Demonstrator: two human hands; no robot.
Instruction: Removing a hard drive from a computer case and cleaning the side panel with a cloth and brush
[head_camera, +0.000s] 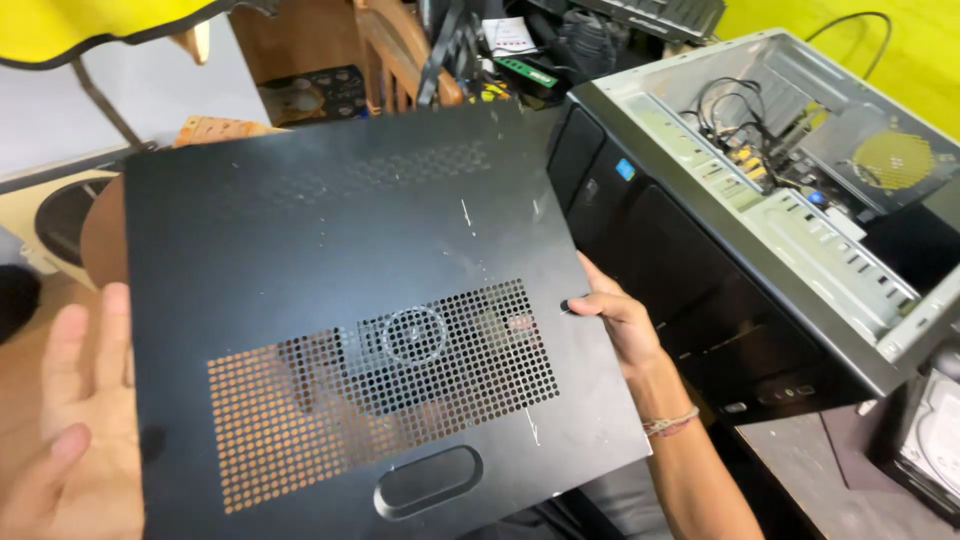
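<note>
A large black metal side panel (340, 240) of a computer case fills the middle of the view, with a perforated vent grid and an oval recessed handle near its lower edge. My left hand (75, 420) lies flat against the panel's left edge, palm up and fingers spread. My right hand (615, 315) grips the panel's right edge, thumb on top; a thin bracelet circles that wrist. The panel is held tilted above my lap.
An open computer case (800, 230) lies on its side at the right, showing cables, drive bays and a yellow-lit fan. A hard drive (935, 440) sits at the lower right. Wooden chair parts, boxes and loose cables crowd the back.
</note>
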